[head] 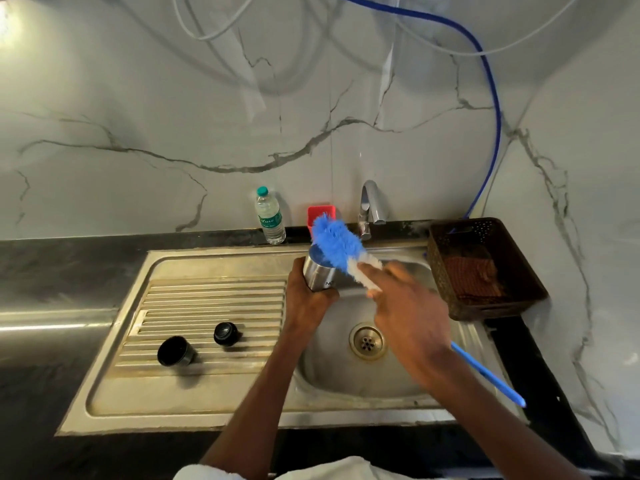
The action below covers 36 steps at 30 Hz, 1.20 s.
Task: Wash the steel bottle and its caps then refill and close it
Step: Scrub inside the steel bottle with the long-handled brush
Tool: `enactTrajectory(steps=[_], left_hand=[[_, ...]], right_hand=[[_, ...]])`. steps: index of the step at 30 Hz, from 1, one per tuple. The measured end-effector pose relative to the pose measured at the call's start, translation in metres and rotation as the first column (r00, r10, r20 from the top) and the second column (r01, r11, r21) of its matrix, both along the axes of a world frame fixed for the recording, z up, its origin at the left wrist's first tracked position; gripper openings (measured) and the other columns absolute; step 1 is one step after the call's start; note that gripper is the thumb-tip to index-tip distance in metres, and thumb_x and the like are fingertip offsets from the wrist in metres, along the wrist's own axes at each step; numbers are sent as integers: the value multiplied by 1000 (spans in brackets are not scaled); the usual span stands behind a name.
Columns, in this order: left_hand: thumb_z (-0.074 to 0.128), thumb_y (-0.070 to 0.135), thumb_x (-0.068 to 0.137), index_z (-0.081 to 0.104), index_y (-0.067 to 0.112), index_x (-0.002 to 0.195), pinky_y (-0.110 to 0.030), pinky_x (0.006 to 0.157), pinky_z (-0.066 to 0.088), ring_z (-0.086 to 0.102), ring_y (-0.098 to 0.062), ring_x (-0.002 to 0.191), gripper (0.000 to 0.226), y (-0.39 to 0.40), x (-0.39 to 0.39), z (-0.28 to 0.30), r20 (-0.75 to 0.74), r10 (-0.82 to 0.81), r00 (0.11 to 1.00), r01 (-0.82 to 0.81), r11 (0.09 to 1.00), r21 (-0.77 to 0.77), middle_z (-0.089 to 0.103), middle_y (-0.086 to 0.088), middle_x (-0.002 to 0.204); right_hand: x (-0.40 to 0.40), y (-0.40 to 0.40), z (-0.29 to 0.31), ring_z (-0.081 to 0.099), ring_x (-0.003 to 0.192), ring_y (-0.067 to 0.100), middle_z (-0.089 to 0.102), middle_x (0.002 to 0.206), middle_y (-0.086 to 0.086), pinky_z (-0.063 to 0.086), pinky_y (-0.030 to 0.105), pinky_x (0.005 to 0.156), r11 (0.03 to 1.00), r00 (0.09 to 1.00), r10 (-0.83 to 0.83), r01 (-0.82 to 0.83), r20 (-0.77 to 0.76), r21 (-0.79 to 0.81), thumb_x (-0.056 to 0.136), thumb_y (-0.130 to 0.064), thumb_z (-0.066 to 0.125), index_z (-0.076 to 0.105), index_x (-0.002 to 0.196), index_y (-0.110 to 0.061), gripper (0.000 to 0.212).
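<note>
My left hand [306,296] grips the steel bottle [320,275] over the left rim of the sink basin [332,368], its open mouth tilted away from me. My right hand [405,306] holds a long bottle brush; its blue and white bristle head [337,244] lies across the bottle's mouth and its blue handle [488,375] sticks out past my wrist to the right. Two black caps rest on the ribbed drainboard [180,299]: a cup-shaped cap [174,350] lying on its side and a smaller stopper cap [225,334].
A chrome tap [372,206] stands behind the basin, with a red holder [320,211] and a clear plastic water bottle [270,218] to its left. A brown plastic basket [485,271] with a cloth sits right of the basin. The drain [367,341] is open.
</note>
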<state>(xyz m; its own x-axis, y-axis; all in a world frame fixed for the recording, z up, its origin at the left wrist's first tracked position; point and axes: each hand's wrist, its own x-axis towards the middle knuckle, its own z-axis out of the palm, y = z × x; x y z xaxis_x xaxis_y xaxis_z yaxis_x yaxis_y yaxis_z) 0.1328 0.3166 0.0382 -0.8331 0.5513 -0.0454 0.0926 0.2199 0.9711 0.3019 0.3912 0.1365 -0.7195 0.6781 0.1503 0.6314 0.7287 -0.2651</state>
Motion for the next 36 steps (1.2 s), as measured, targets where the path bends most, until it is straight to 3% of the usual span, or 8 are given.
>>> enactTrajectory(steps=[5, 9, 16, 21, 27, 29, 32, 36], left_hand=[[82, 2, 65, 59, 28, 126, -49, 80, 65, 74, -25, 97, 71, -5, 13, 1, 71, -25, 997, 18, 996, 93, 76, 1, 110], [81, -5, 69, 58, 34, 124, -32, 72, 62, 72, -18, 92, 71, -22, 7, 3, 114, 53, 992, -67, 990, 125, 74, 6, 103], [92, 6, 74, 57, 31, 131, -32, 84, 61, 73, -15, 102, 72, -49, -5, 9, 148, 163, 976, -190, 963, 192, 74, 1, 114], [98, 21, 69, 58, 28, 135, -30, 85, 59, 73, -14, 104, 77, -56, -7, 13, 41, 235, 971, -239, 957, 168, 75, 7, 114], [100, 26, 68, 59, 29, 136, -31, 91, 59, 72, -9, 106, 79, -73, -10, 14, 22, 357, 934, -355, 919, 172, 75, 8, 116], [99, 22, 70, 59, 21, 138, -22, 88, 58, 72, -6, 104, 78, -86, -21, 17, 8, 388, 922, -384, 908, 167, 75, 3, 118], [100, 28, 69, 62, 20, 134, -26, 87, 59, 73, -14, 104, 76, -113, -45, 17, -18, 454, 891, -446, 881, 158, 76, 2, 115], [101, 41, 62, 60, 26, 135, -31, 90, 59, 72, -13, 106, 85, -150, -88, 19, -76, 500, 862, -488, 862, 136, 74, 7, 117]], right_hand=[[-13, -4, -7, 69, 92, 22, 49, 130, -14, 57, 39, 72, 998, 997, 49, -51, -64, -28, 99, -26, 56, 36, 150, -48, 60], [-14, 16, -26, 67, 107, 24, 66, 125, -9, 54, 38, 85, 951, 960, -116, 33, -256, -308, 93, -27, 68, 55, 142, -41, 52], [-1, 11, -72, 67, 106, 25, 73, 118, -1, 42, 30, 80, 828, 927, -285, 109, -244, -551, 92, -38, 72, 62, 133, -31, 43], [-6, 4, -77, 68, 96, 24, 73, 111, -4, 46, 33, 77, 831, 911, -304, 110, -279, -545, 90, -39, 72, 59, 129, -34, 41], [-5, -7, -96, 69, 88, 15, 70, 107, -7, 56, 40, 81, 687, 923, -297, 30, -243, -726, 80, -25, 82, 58, 124, -34, 51], [-9, -10, -102, 69, 86, 15, 69, 109, -5, 57, 38, 74, 594, 925, -319, 26, -206, -804, 76, -19, 84, 58, 123, -30, 55], [-29, -21, -109, 67, 71, 25, 71, 103, 5, 48, 33, 56, 449, 921, -354, 16, -162, -893, 70, -19, 86, 60, 120, -28, 57], [-68, -42, -109, 60, 60, 15, 73, 98, 9, 41, 23, 47, 426, 927, -313, -56, -205, -903, 78, -8, 81, 62, 120, -22, 48]])
